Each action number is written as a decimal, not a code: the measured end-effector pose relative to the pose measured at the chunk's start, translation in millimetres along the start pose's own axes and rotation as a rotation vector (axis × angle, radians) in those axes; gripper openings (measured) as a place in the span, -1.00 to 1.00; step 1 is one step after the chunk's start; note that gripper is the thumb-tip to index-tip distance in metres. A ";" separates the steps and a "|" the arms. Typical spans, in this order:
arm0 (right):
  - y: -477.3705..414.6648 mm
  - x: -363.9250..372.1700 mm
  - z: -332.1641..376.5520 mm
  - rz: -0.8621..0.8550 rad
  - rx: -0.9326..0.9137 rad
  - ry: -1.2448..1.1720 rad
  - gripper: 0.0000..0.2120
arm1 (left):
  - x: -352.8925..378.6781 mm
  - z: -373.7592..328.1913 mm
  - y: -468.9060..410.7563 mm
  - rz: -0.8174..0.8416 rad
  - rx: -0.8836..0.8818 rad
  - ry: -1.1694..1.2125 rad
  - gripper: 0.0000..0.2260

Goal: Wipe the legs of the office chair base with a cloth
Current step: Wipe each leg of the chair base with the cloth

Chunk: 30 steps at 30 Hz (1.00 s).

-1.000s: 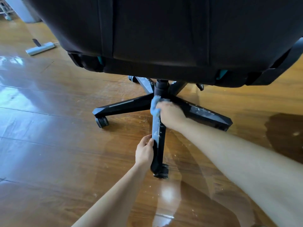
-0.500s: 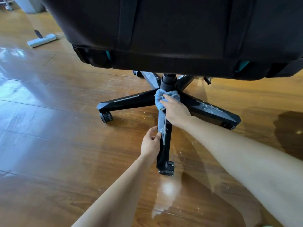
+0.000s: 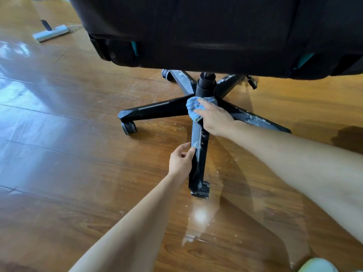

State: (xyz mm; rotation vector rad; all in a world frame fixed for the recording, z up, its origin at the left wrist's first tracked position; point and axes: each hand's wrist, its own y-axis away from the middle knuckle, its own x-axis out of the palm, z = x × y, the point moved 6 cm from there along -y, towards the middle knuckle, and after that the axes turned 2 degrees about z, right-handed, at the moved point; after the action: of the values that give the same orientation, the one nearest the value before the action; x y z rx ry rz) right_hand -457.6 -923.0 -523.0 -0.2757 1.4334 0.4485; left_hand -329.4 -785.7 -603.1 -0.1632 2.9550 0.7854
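On the glossy wooden floor (image 3: 59, 154), the left hand (image 3: 181, 160) pinches the near leg (image 3: 198, 154), an angular black plastic spoke ending in a caster. Farther in, the right hand (image 3: 215, 118) presses a nubby blue cloth (image 3: 193, 107) against the hub below the smooth column (image 3: 205, 86); its fingers seem clenched around it. Whitish dust speckles the right leg (image 3: 255, 118).

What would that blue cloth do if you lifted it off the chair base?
The cloth would probably droop: it lies bunched and folded under the right hand. It likely weighs little, being small and soft-looking. It may carry dust, since the near leg shows white specks.
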 end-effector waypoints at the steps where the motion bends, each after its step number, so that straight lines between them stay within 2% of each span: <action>1: -4.1 -2.1 2.3 -0.029 0.014 0.030 -0.51 | -2.1 1.5 1.5 0.007 -0.002 0.011 -0.69; 5: 15.9 13.1 20.2 -0.058 0.021 0.021 -0.48 | -12.2 17.8 9.9 0.012 0.014 0.022 -0.59; 12: 61.1 19.4 49.7 0.076 -0.341 0.248 -0.58 | -22.7 30.9 6.9 -0.066 -0.055 0.164 -0.65; 14: 44.3 5.2 39.9 0.035 -0.324 0.326 -0.55 | -19.3 29.4 7.9 -0.044 -0.062 0.157 -0.67; 16: 25.1 -5.4 26.7 -0.016 -0.228 0.367 -0.54 | -14.9 28.5 10.0 -0.025 -0.067 0.151 -0.72; 19: 18.7 2.3 27.1 0.017 -0.105 0.287 -0.55 | -13.9 34.3 13.0 -0.029 -0.078 0.149 -0.69; 21: 29.8 7.5 35.0 0.029 -0.091 0.236 -0.53 | -16.2 38.0 14.1 -0.056 -0.089 0.191 -0.68; 26: 96.4 35.4 59.7 0.130 -0.319 0.252 -0.42 | -22.8 35.5 17.6 -0.120 -0.128 0.302 -0.69; 30: 119.6 40.9 71.3 0.236 -0.546 0.325 -0.39 | -24.2 31.7 27.9 -0.193 -0.107 0.177 -0.60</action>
State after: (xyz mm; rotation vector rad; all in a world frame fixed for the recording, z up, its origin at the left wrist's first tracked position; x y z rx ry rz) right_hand -445.8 -780.0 -544.4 -0.6433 1.6476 1.0288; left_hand -307.3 -743.8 -614.4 -0.5426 2.9968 0.9457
